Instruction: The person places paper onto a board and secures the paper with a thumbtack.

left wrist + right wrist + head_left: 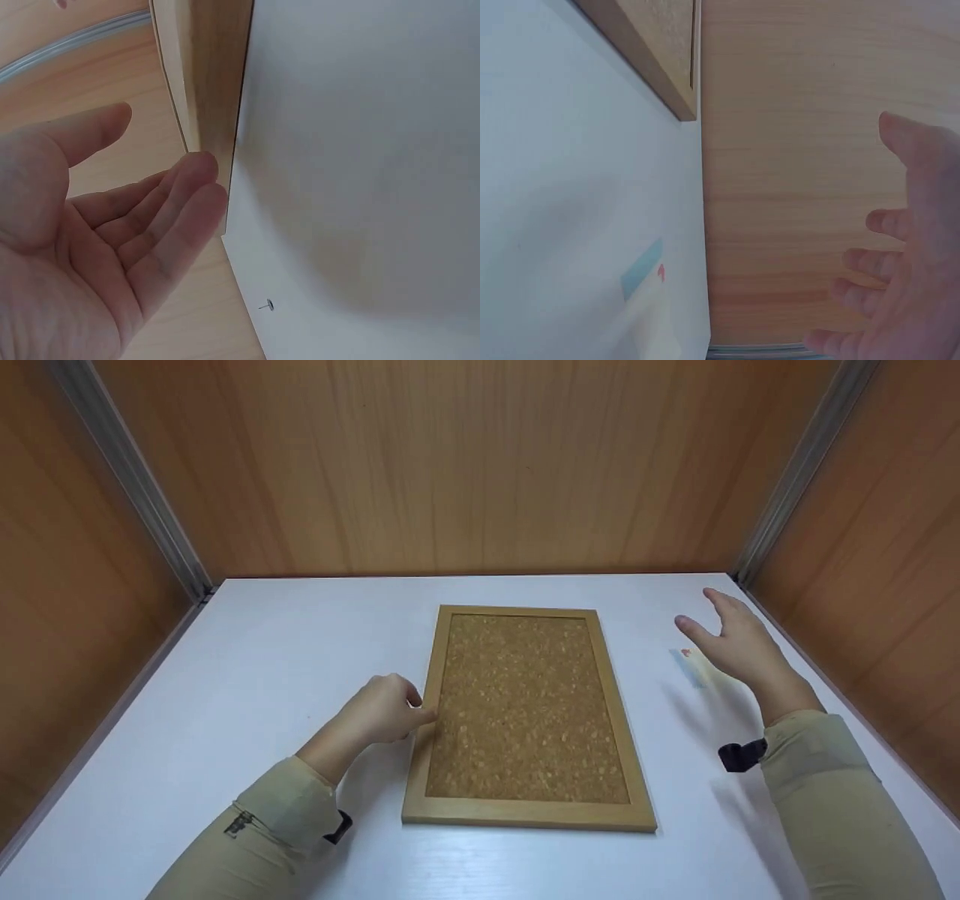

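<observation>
A cork board [529, 712] in a light wooden frame lies flat on the white table. By its left side is my left hand [382, 709], the thumb reaching over the frame in the head view. The left wrist view has the thumb apart from the loosely bent fingers, whose tips are right at the frame's side [214, 90]. My right hand [739, 645] is raised on the right, fingers spread and holding nothing. Beneath it lies a pale paper piece [688, 667] with a blue strip and a red mark, partly hidden by the hand in the head view.
A small metal pin [268, 304] lies on the white table [247, 660], left of the board. Wooden panels [480, 465] rise at the back and both sides, with metal posts [802, 472] in the corners.
</observation>
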